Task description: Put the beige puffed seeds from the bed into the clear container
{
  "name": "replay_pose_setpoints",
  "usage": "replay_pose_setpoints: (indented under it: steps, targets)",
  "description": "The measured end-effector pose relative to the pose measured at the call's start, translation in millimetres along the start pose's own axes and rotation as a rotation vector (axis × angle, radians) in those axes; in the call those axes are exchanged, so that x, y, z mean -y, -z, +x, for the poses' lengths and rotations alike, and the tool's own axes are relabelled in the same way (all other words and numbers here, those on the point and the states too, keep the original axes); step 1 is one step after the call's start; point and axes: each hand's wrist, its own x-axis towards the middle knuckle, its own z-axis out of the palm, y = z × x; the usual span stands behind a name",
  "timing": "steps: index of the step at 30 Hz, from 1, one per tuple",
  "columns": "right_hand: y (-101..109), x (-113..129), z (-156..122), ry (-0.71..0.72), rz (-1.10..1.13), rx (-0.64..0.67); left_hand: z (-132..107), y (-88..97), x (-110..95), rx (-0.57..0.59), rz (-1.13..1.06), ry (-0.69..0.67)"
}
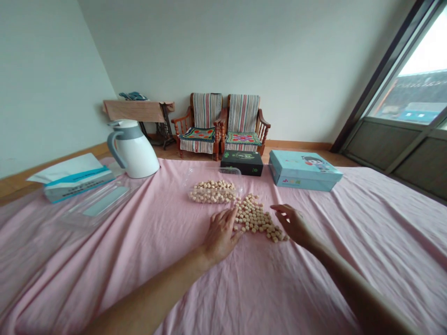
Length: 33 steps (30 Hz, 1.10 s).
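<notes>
A loose pile of small tan wooden beads lies on the pink tablecloth between my hands. My left hand rests flat on the cloth with fingers stretched out, fingertips touching the pile's left edge. My right hand hovers at the pile's right edge, fingers apart and slightly curled, holding nothing I can see. Just behind the pile stands a clear plastic container with many of the same beads inside.
A white jug stands at the back left, with a tissue pack and a clear lid beside it. A black box and a light blue box sit at the far edge. Two striped chairs line the wall.
</notes>
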Motion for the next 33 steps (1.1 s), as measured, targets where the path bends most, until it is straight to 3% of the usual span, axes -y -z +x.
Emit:
replay_pose_setpoints:
  steps: [5,9,14,19,23,26,29,33]
  targets:
    - [-24.0,5.5,20.4,0.063,-0.052,0.082,1.5,0.7,-1.6,0.027,-0.040,-0.053]
    - [-35.7,19.4,52.1,0.111,-0.102,0.084,3.7,5.2,-6.0,0.073,-0.147,-0.117]
    - [-51.7,36.0,84.9,0.141,-0.154,0.178,3.2,9.4,-7.6,0.058,-0.197,-0.109]
    - [-52.7,39.8,81.8,0.207,-0.156,0.297,1.8,12.7,-3.2,-0.030,-0.116,0.035]
    - [-39.5,31.6,68.4,0.282,-0.064,0.329,3.2,16.0,-2.3,-0.006,-0.128,0.039]
    - [-32.1,11.1,61.3,0.217,0.057,0.124,3.3,16.9,-4.0,0.009,-0.123,0.031]
    - [-27.9,-19.5,55.5,-0.031,0.020,-0.181,1.8,15.9,-5.7,0.026,-0.131,0.018]
    - [-25.3,-51.4,47.9,-0.208,-0.049,-0.328,3.5,17.3,-5.0,0.003,-0.136,0.030]
